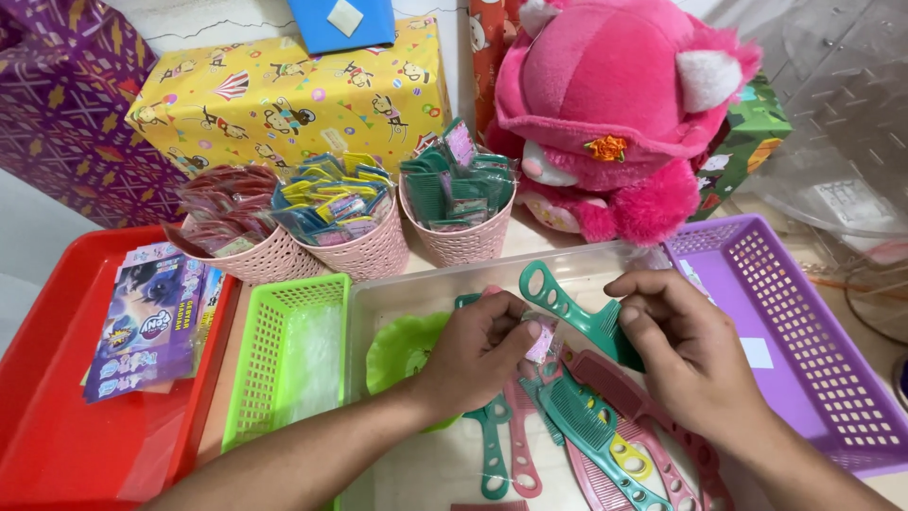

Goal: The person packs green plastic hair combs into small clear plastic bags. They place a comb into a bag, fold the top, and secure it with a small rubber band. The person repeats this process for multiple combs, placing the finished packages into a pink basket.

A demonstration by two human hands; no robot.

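Observation:
My left hand (478, 350) pinches a small clear packet with a pink label (541, 343) over a clear plastic tray (416, 289). My right hand (686, 350) grips a teal comb (567, 308) by its toothed end, handle pointing up-left, close to the packet. Under both hands lie several pink, teal and yellow combs (586, 435) in the tray. A green plastic dish (402, 345) sits in the tray beside my left wrist.
A green mesh basket (274, 360) holds clear wrappers; a purple basket (804, 331) stands at right. Three pink cups (364, 248) at the back hold packaged combs. A red tray (57, 416) carries booklets (151, 322). Behind are a pink plush toy (615, 104) and wrapped boxes (284, 95).

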